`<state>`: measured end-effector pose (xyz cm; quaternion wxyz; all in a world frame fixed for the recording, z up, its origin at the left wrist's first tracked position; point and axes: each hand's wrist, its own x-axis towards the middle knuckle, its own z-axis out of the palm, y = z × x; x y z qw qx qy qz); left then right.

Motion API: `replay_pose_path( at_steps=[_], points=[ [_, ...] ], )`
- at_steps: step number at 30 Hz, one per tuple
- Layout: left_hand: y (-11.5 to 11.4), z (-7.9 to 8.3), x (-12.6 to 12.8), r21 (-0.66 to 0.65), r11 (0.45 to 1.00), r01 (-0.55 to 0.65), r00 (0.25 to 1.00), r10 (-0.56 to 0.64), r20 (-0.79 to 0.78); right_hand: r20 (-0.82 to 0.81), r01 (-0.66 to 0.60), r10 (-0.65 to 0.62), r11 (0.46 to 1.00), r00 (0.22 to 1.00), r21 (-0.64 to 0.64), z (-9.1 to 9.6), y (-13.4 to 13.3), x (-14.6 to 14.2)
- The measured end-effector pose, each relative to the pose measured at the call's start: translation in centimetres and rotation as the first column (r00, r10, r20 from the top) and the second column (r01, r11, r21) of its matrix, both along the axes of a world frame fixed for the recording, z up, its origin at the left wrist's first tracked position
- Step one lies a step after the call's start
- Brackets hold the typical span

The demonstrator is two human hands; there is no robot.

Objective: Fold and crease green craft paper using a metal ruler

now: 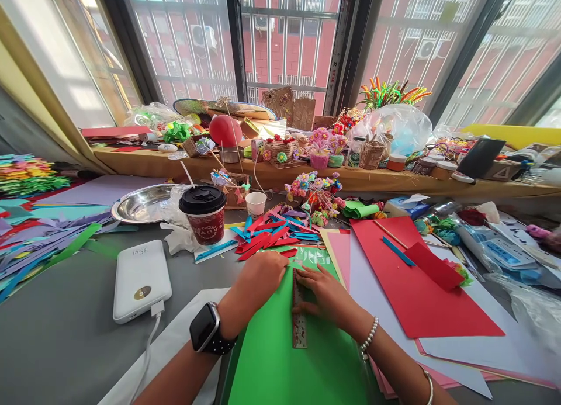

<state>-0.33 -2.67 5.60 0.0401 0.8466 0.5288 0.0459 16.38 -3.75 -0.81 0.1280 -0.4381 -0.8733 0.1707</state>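
A sheet of green paper (267,358) lies in front of me. On it rests a narrow patterned ruler (300,329), lengthwise. My right hand (326,294) presses the ruler down, its fingers across the upper part and the thumb lower. My left hand (263,276) is closed at the far end of the sheet, just left of the ruler's top. Its fingers pinch a raised, lighter green edge of the paper; the fingertips are partly hidden.
Red and blue paper strips (272,232) are piled beyond the sheet. A lidded coffee cup (204,218), a white power bank (142,282) with its cable and a metal dish (142,203) stand left. Red paper (421,276) lies right. Crafts crowd the windowsill (184,166).
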Motion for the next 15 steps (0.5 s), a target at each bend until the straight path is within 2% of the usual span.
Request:
replay_pose_path(
  at_steps=[5, 15],
  points=[
    [-0.05, 0.01, 0.53, 0.026, 0.995, 0.092, 0.995, -0.091, -0.039, -0.018, -0.001, 0.002, 1.0, 1.0, 0.011, -0.27, 0.19, 0.11],
    [-0.16, -0.34, 0.77, 0.046, 0.993, 0.109, 0.994, -0.109, -0.021, -0.059, -0.017, 0.018, 0.999, 0.998, 0.028, -0.94, 0.41, 0.29]
  ],
)
